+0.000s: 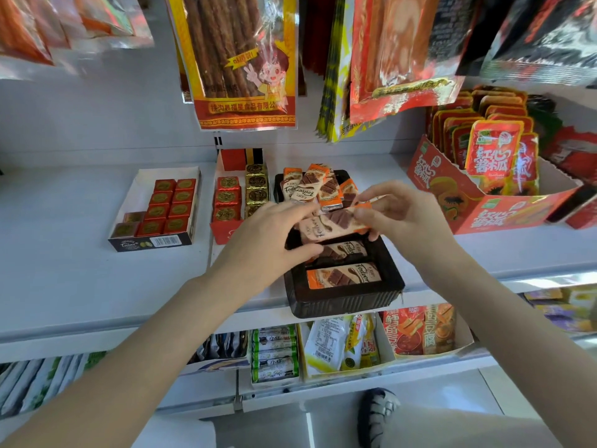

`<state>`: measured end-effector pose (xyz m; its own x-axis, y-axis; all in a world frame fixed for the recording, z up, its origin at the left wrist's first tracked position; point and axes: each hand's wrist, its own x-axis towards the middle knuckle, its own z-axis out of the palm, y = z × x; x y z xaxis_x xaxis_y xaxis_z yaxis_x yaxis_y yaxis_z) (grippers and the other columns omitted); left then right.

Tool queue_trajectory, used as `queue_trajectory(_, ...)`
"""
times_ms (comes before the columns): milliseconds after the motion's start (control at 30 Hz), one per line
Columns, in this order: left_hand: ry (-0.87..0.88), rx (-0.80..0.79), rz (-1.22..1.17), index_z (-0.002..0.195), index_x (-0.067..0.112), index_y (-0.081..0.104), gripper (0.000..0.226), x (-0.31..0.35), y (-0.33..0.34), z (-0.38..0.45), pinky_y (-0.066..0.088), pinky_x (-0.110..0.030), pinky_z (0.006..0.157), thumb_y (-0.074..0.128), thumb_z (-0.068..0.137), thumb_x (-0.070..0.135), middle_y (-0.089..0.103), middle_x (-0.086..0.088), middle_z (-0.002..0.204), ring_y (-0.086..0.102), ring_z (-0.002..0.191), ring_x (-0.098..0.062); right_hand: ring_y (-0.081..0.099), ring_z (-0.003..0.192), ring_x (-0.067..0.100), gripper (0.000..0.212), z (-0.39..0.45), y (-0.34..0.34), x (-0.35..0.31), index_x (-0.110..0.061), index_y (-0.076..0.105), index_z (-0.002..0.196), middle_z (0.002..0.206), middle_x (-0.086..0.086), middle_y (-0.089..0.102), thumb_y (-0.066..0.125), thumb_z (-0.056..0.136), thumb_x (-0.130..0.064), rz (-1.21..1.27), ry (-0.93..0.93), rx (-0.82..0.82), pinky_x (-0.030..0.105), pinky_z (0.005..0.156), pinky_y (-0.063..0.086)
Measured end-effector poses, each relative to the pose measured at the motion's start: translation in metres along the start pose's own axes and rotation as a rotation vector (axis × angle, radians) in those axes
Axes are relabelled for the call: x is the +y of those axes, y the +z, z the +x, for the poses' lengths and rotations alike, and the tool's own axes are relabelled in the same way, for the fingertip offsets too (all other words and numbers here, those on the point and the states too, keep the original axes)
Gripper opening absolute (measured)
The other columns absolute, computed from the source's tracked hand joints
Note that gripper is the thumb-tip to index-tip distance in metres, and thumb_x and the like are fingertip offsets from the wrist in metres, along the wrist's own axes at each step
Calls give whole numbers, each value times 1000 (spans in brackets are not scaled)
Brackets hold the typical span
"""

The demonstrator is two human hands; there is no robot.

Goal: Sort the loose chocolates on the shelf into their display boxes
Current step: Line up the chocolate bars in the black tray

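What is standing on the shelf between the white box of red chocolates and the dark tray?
The head view shows a red box of red and gold foil squares.

Both bare forearms reach up and forward from the bottom corners and converge over the dark tray (345, 302). The left hand (268, 236) lies palm down above the tray's left side, fingers curled, thumb tucked under, gripping the left end of a chocolate bar (336, 223). The right hand (403, 211) is above the tray's right side, wrist bent, pinching the bar's right end between thumb and forefinger; the other fingers arch loosely above. The hands nearly touch.
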<state>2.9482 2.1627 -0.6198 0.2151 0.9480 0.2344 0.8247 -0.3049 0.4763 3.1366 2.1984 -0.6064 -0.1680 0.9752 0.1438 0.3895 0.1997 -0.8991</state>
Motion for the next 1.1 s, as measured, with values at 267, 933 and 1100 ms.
queue_trajectory(267,17,-69,72,114,21,61,33,-9,-2,-5,38,-26,93,61,83,33,51,7,121,47,114,-9,55,41,3,20,2,-12,14,-8,56,80,66,6,66,74,74,-14,-113,78,49,17,49,46)
queue_trajectory(933,125,-132,60,97,18,71,21,-6,-3,-18,31,-16,86,57,86,29,53,6,115,45,105,-10,59,78,20,31,21,10,14,-11,51,107,68,-7,56,66,80,-16,-355,-1,180,28,63,40)
queue_trajectory(1100,131,-125,55,104,21,65,23,-6,-5,-18,33,-17,90,58,85,31,48,8,120,41,107,-4,62,82,15,9,19,-23,-9,-19,62,88,81,-6,62,63,83,-11,-74,12,308,41,73,56)
